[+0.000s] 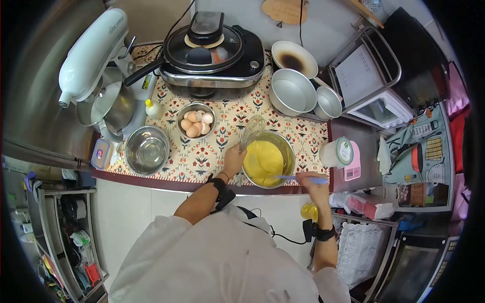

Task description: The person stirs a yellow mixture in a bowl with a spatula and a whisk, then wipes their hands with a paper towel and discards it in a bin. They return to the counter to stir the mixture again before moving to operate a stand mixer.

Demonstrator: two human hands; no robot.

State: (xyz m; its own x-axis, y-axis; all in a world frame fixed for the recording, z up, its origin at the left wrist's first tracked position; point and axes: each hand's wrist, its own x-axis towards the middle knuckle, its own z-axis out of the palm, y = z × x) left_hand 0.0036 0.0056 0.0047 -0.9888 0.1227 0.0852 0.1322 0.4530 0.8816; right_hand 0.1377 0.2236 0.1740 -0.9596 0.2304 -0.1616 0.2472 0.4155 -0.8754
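Observation:
A metal mixing bowl (290, 147) with yellow batter (263, 160) in it stands near the counter's front edge. At its left rim, my left hand (234, 160) is closed on a whisk (253, 128), whose wires point up and away over the far rim. My right hand (313, 186) grips a bluish-purple spatula (287, 177) from the right side; its far end reaches into the batter, so the tip is hidden. Behind and to the left is a small metal bowl of cracked eggshells (193, 130).
Left of the eggshells stand an empty steel bowl (147, 151) and a stand mixer (94, 58). An electric pan (212, 76) sits at the back. Round cake tins (293, 92), a lidded plastic tub (337, 153) and a pink scale (353, 161) are to the right.

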